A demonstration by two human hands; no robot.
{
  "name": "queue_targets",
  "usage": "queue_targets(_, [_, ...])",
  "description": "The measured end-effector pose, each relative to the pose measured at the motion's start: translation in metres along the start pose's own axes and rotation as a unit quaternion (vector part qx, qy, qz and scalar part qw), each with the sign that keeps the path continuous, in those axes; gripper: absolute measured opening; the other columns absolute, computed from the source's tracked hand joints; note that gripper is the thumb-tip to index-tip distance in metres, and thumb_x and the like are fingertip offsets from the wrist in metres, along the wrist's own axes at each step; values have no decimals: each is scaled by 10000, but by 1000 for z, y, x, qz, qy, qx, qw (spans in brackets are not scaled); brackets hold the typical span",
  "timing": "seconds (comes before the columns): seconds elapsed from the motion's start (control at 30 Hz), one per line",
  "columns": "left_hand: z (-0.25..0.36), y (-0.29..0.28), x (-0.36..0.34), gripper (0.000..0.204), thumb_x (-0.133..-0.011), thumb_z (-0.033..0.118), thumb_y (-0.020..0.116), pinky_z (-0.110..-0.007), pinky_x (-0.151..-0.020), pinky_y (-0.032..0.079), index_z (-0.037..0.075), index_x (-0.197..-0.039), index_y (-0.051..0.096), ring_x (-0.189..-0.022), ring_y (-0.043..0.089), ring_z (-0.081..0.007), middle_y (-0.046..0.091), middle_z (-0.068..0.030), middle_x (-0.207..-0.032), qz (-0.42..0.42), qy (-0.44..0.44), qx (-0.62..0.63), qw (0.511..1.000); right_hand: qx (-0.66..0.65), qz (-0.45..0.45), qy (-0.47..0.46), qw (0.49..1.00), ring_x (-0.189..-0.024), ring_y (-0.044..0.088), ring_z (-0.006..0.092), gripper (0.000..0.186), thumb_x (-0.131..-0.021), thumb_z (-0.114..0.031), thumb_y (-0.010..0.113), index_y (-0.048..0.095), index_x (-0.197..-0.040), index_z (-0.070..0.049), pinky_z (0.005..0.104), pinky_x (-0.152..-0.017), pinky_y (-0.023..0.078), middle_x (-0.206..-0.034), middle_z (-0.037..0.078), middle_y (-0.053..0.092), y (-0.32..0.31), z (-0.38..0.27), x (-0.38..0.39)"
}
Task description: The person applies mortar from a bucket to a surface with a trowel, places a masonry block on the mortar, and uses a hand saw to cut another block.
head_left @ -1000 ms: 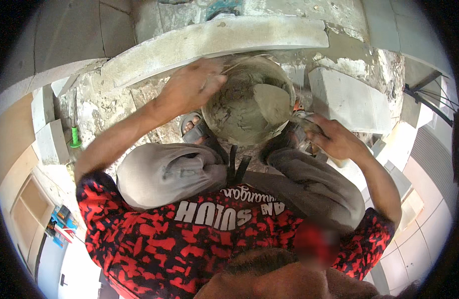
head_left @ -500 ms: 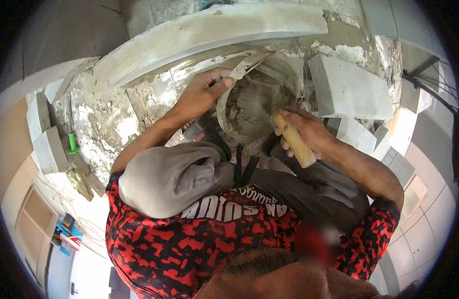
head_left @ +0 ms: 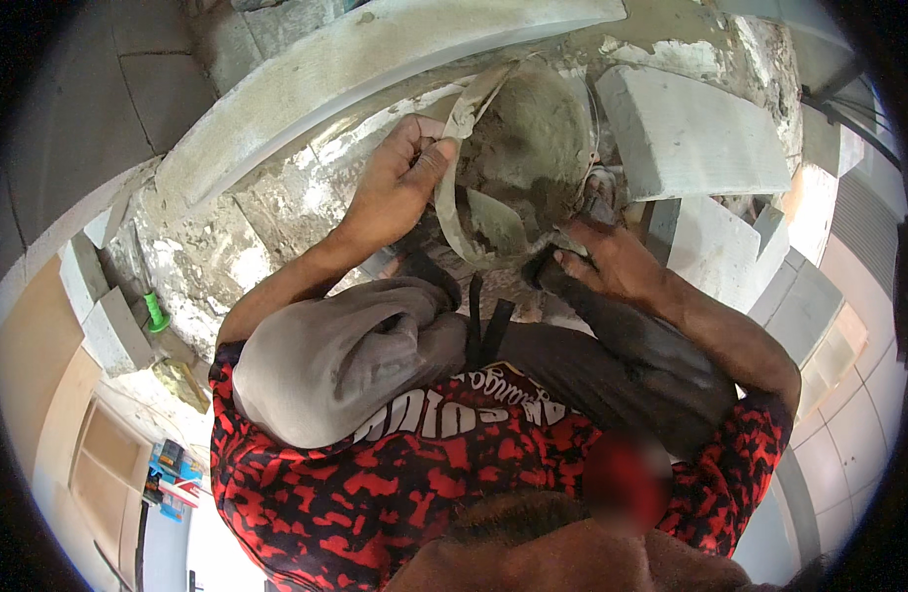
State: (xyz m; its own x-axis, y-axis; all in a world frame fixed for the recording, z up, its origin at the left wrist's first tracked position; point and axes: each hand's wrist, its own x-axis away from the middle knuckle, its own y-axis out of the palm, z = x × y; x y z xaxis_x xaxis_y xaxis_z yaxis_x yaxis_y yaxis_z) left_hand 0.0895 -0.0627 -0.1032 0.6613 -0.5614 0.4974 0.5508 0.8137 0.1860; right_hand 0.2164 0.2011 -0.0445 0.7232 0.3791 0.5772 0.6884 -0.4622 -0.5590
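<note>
A mortar-smeared bucket [head_left: 444,212] stands tilted between my knees, with wet grey mortar [head_left: 533,138] inside. My left hand [head_left: 399,183] pinches its rim on the left side, thumb on the outside edge. Near the lower right of the rim, my right hand [head_left: 612,259] is closed round the handle of a trowel; the fingers and wrist now hide that handle. What looks like the trowel's flat grey blade [head_left: 493,219] lies inside the bucket, against its near wall.
A long pale block slab [head_left: 375,74] lies beyond the bucket. Cut pale blocks [head_left: 690,133] stand to the right, others [head_left: 116,331] to the left. A green-handled tool [head_left: 156,314] rests at the left on rough, mortar-stained ground. Light tiles [head_left: 838,444] cover the right side.
My right hand has turned, so the wooden handle no longer shows. The flat blade now appears in the bucket near its close wall. My left hand stays on the rim; the view has shifted slightly.
</note>
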Motion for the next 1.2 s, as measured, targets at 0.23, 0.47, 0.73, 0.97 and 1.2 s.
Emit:
queue_targets(0.23, [12,0,1,190,-987,214,497,-233,-642,416,28,-1025,509,-708,456,-75,516,-1,-832,-1,-17,9,1000,-256,-91,89,958,-834,638,213,412,-928,-253,591,546,-1229,25,347,-732,511,-858,110,656,-7,16,17])
queue_targets(0.47, [12,-18,16,242,-963,290,541,-255,-629,417,67,-1055,527,-714,464,-91,489,4,-826,-8,-55,-82,995,-449,6,66,891,-595,564,98,348,-910,-272,637,589,-1135,-11,266,-530,483,-748,39,593,-26,48,52])
queue_targets(0.73, [-13,-54,14,212,-972,260,501,-239,-671,396,68,-1056,530,-752,453,-89,490,33,-854,81,-58,-80,992,-465,342,189,794,-517,514,119,287,-953,-300,543,534,-1122,-69,259,-449,444,-719,41,548,-103,120,76])
queue_targets(0.97, [-24,-72,10,256,-976,279,485,-261,-665,449,81,-1136,504,-786,509,-97,518,25,-886,95,-92,-30,991,-428,446,295,728,-519,504,116,297,-951,-306,524,533,-1132,-70,255,-445,447,-713,22,526,-180,274,78])
queue_targets(1.2, [-37,-93,13,210,-973,257,499,-270,-708,468,124,-1135,506,-813,540,-82,558,38,-914,65,-128,22,989,-302,473,378,736,-535,537,179,273,-890,-253,531,580,-988,-3,333,-457,461,-730,80,566,-231,418,34])
